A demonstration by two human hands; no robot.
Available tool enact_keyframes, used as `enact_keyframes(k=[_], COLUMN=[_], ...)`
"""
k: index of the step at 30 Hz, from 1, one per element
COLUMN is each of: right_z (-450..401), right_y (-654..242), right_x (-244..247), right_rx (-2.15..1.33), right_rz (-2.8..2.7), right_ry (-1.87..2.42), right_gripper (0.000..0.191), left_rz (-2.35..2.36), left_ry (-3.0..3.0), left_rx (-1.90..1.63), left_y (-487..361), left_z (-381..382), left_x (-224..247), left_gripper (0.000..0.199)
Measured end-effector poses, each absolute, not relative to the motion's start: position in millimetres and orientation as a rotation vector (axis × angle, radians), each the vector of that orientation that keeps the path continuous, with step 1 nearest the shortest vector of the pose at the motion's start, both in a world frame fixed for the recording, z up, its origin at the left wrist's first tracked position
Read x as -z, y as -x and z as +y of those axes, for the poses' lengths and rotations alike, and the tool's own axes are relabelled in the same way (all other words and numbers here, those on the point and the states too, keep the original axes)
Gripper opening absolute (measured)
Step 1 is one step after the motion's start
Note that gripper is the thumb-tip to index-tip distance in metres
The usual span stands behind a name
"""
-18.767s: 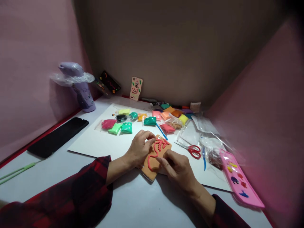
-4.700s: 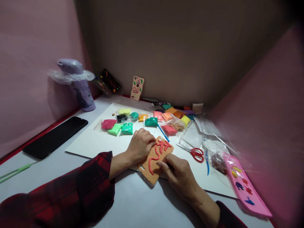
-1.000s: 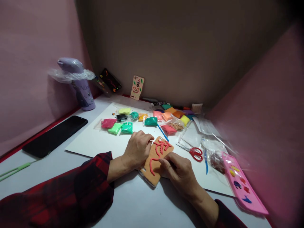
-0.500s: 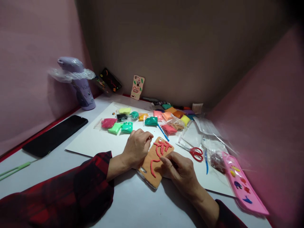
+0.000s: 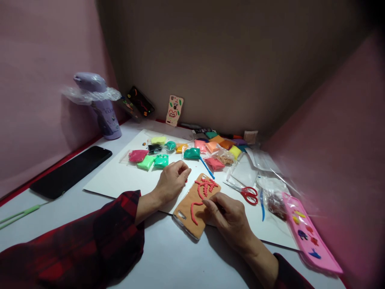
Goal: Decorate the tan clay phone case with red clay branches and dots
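A phone case [image 5: 185,204] coated in tan clay lies aslant at the front edge of the white board [image 5: 120,184]. Red clay in a palm-tree shape [image 5: 206,186] sits on its upper part, and a curved red clay strand [image 5: 193,214] runs below. My right hand [image 5: 230,218] is over the case's right side, thumb and finger pinched at the strand's upper end. To the left of the case, my left hand [image 5: 172,181] is held apart from it with curled fingers; a speck of red shows under them, but what they hold is unclear.
Several clay packets [image 5: 191,153] lie across the back of the board, beside a blue tool [image 5: 207,167]. To the right are red-handled scissors [image 5: 249,195] and a pink tray [image 5: 319,241]. A phone [image 5: 72,170] and purple bottle [image 5: 106,116] stand at left.
My left hand has moved off the case's left edge, a little left and away, uncovering more of the case. My right hand stays in nearly the same pinch.
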State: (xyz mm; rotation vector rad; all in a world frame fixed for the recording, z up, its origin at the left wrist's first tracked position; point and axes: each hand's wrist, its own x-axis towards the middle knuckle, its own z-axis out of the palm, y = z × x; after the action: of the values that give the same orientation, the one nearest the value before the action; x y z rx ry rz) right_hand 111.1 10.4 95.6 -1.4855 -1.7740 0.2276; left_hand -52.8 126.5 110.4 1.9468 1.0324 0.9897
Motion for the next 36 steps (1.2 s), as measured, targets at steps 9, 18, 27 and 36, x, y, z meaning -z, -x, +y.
enact_keyframes(k=[9, 18, 27, 36], right_z=[12.4, 11.2, 11.1, 11.7], right_y=[-111.4, -111.6, -110.6, -110.8], right_x=[-95.1, -94.3, -96.3, -96.4], right_rx=[-0.226, -0.236, -0.231, -0.239], right_rz=[-1.788, -1.785, -1.798, -1.808], right_ry=[1.510, 1.518, 1.532, 1.535], right_gripper=[0.030, 0.029, 0.029, 0.029], left_rz=[0.972, 0.986, 1.056, 1.113], left_ry=[-1.877, -1.994, -2.363, -2.487], left_rx=[-1.133, -1.128, -0.931, -0.767], left_y=[52.4, 50.6, 51.8, 50.3], left_z=[128.3, 131.2, 125.4, 122.3], left_x=[-110.2, -109.0, -109.4, -109.9], left_gripper=[0.020, 0.012, 0.012, 0.006])
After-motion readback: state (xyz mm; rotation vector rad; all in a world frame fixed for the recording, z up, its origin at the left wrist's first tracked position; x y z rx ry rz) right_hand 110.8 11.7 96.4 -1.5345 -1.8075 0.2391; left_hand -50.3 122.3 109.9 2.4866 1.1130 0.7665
